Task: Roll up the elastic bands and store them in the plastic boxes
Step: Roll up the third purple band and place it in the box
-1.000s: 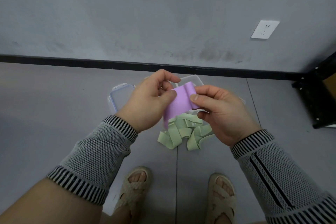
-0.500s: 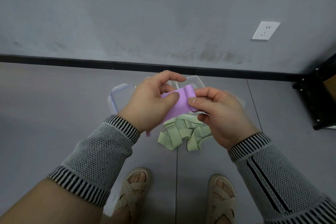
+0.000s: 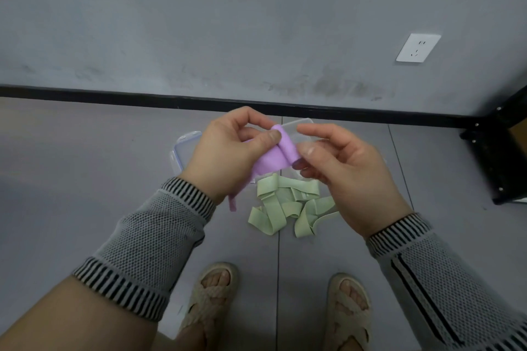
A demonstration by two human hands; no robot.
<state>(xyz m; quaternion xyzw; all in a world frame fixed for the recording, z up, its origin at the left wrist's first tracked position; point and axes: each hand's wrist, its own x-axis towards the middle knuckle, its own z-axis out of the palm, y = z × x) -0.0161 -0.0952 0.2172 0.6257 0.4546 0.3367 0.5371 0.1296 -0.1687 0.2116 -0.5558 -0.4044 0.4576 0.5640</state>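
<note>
A purple elastic band (image 3: 281, 155) is held in the air above the floor, its top end curled into a small roll. My left hand (image 3: 228, 155) pinches the band beside the roll with thumb and fingers, and the loose tail hangs down past my wrist. My right hand (image 3: 346, 171) touches the right end of the roll with thumb and lower fingers, its index finger raised off it. A heap of pale green elastic bands (image 3: 288, 205) lies on the floor below. Clear plastic boxes (image 3: 299, 129) sit behind my hands, mostly hidden, with a clear lid (image 3: 184, 151) at the left.
A grey wall with a black skirting (image 3: 114, 95) runs across the back, a white socket (image 3: 417, 47) on it. A black metal rack (image 3: 502, 157) stands at the right. My two sandalled feet (image 3: 209, 296) are on the grey floor tiles near the bottom.
The flat top of the purple band has been turned over into a tighter roll. My right hand has loosened its pinch and lifted its index finger; the tail now hangs below my left wrist.
</note>
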